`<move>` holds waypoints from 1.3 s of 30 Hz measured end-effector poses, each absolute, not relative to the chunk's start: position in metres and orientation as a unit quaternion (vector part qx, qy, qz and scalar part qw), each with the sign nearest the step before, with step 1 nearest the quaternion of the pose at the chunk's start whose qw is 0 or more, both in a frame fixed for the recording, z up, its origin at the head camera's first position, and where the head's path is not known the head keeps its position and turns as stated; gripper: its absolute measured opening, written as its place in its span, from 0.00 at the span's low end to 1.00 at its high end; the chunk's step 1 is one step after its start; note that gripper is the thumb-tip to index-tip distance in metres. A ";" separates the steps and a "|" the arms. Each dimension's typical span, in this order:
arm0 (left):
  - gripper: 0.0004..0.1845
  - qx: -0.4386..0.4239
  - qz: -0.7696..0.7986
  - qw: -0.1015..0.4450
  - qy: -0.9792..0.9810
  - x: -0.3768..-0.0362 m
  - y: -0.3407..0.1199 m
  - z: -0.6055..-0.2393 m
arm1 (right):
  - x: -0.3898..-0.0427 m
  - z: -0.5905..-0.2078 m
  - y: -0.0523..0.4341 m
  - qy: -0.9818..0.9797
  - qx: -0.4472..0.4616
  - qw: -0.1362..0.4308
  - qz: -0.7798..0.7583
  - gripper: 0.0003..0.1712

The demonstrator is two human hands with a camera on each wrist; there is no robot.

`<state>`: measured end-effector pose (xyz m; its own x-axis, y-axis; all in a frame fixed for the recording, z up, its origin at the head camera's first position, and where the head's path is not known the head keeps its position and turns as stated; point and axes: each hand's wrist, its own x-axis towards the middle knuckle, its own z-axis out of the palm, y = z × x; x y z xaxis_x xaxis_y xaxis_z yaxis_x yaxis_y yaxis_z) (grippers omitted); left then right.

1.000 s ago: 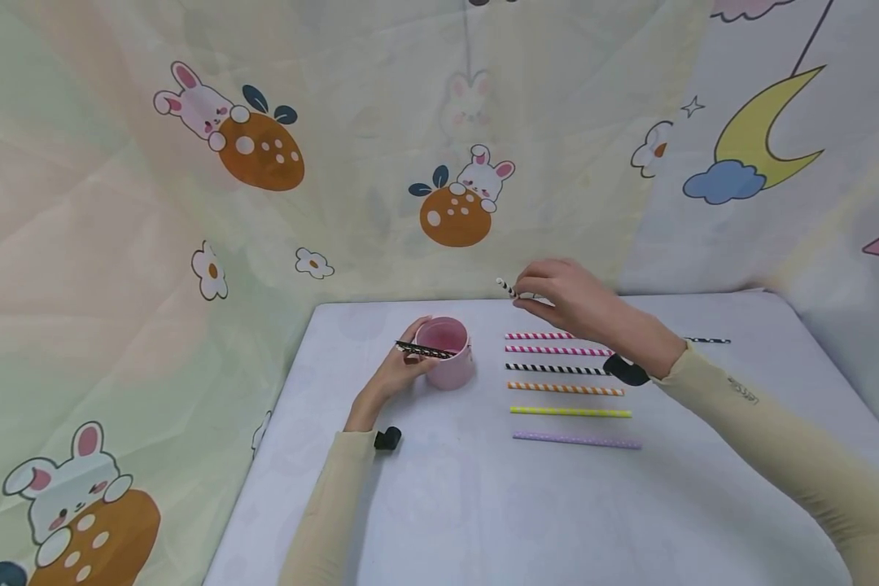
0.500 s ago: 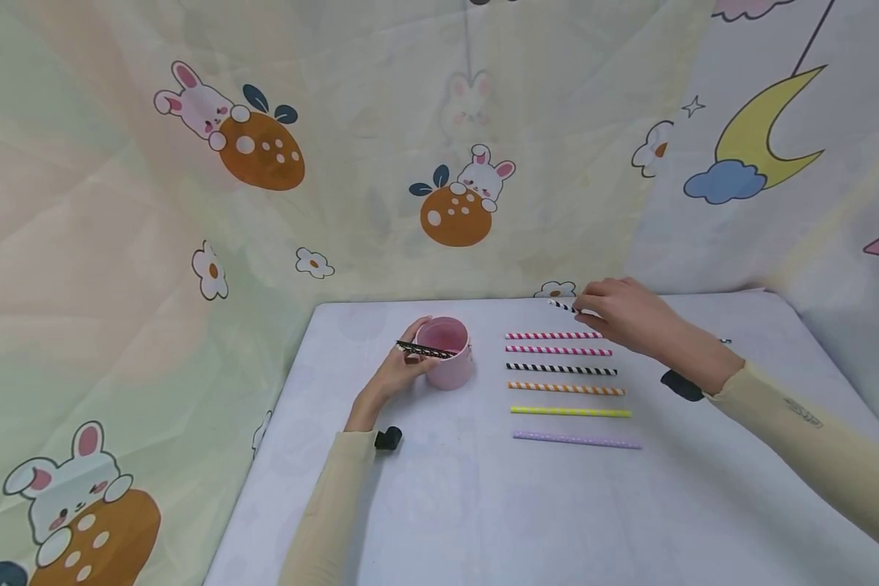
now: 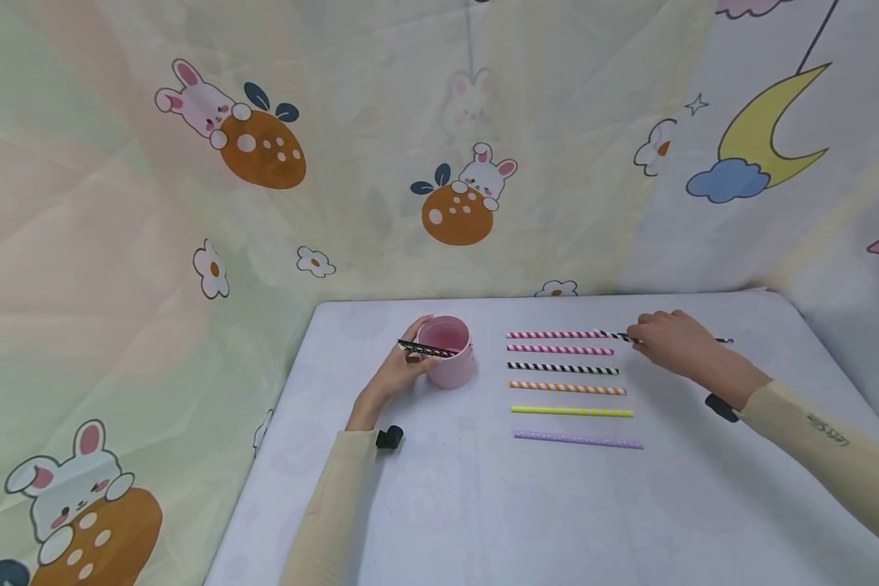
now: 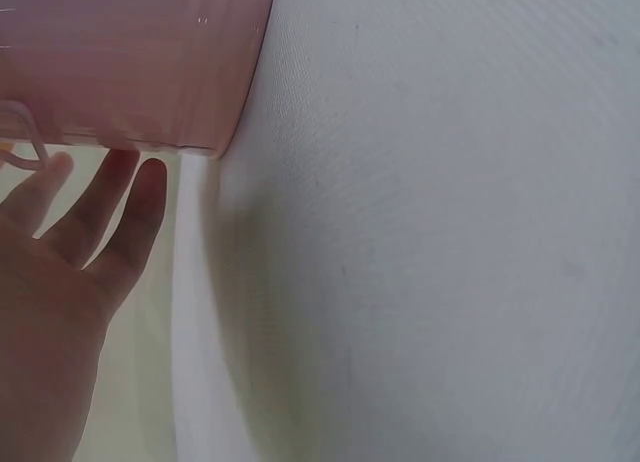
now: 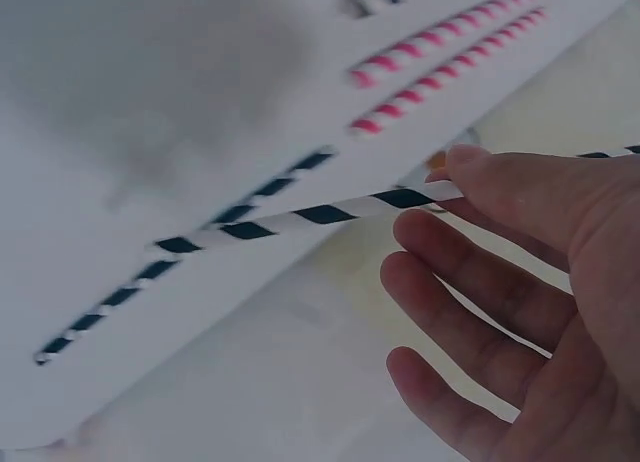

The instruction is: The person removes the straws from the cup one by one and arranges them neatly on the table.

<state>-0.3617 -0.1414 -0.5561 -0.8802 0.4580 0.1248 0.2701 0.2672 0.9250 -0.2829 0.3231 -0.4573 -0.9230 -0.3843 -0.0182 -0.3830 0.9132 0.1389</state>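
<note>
Right hand [image 3: 672,339], centre right of the frame, pinches a black-and-white striped straw [image 5: 300,218] low over the tabletop [image 3: 483,505]. Left hand [image 3: 398,372] grasps a dark straw [image 3: 425,350] against the pink cup [image 3: 447,352], apparently across its rim.

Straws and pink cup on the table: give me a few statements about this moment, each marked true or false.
1. The right hand pinches a black-and-white striped straw. True.
2. The left hand holds the yellow straw. False: the yellow straw lies on the table; the left hand holds a dark patterned straw against the pink cup.
3. The purple straw lies nearest the person in the row. True.
4. The pink cup lies tipped on its side. False: it stands upright.
</note>
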 end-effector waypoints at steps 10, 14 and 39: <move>0.45 0.232 0.554 0.096 0.794 -0.360 -0.141 -0.550 | -0.292 -0.501 0.367 -0.983 0.169 -0.043 -0.063 0.02; 0.45 0.235 0.557 0.094 0.791 -0.359 -0.140 -0.549 | -0.294 -0.508 0.378 -0.984 0.157 -0.057 -0.064 0.02; 0.44 0.234 0.555 0.078 0.794 -0.361 -0.140 -0.555 | -0.303 -0.520 0.392 -0.986 0.140 -0.064 -0.065 0.03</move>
